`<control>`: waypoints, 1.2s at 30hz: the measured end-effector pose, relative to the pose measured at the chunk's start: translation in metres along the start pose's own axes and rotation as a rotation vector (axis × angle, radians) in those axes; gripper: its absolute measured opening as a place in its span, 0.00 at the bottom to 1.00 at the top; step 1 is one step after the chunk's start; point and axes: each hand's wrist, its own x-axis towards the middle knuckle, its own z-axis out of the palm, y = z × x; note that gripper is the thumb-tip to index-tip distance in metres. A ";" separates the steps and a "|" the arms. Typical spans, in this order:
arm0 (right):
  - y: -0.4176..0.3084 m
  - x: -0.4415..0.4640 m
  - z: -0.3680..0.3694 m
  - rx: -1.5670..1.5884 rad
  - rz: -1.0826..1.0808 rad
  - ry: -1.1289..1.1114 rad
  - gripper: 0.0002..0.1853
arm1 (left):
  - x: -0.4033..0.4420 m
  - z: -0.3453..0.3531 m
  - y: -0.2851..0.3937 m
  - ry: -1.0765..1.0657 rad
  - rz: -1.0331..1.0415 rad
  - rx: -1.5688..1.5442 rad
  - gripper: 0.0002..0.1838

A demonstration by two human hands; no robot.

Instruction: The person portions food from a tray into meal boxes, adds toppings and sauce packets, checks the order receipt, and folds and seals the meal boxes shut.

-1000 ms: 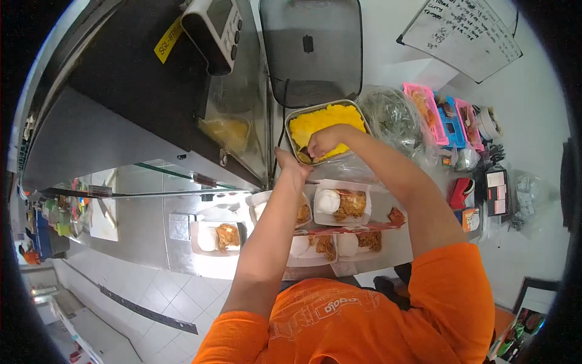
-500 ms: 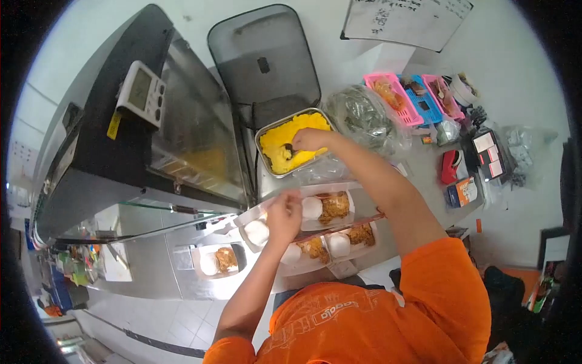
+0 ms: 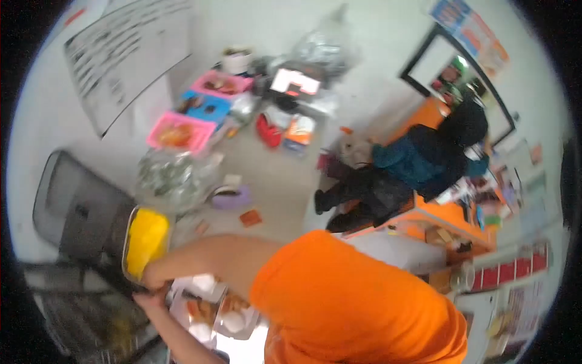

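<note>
A metal tray (image 3: 128,242) of yellow food (image 3: 147,232) stands at the left. My right hand (image 3: 156,276) is over its lower end, fingers curled in and blurred; what they hold is hidden. Just below, close to the tray's corner, is my left hand (image 3: 151,299), smeared by motion, its fingers unclear. To the right of my hands lie open paper boxes with white mounds and browned pieces, such as this box (image 3: 235,316), partly covered by my right forearm.
A plastic bag of greens (image 3: 176,179), pink basket (image 3: 182,132), blue basket (image 3: 207,107) and purple item (image 3: 231,197) are on the counter (image 3: 273,182). A person in dark clothes (image 3: 418,161) is beyond it. A glass-sided appliance (image 3: 91,315) stands lower left.
The camera view has swung right, bringing the other person into sight and shifting the tray left. My left hand has moved from above the boxes to beside the tray.
</note>
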 end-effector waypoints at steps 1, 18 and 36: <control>0.005 0.000 -0.004 0.004 0.025 -0.021 0.13 | 0.000 -0.001 -0.004 0.024 -0.002 0.009 0.49; 0.031 0.046 0.078 -0.047 -0.177 0.179 0.13 | 0.031 -0.070 0.017 -0.071 0.349 0.496 0.42; 0.102 -0.013 -0.054 0.988 0.031 -0.224 0.15 | -0.090 -0.048 -0.064 -0.122 0.880 1.373 0.23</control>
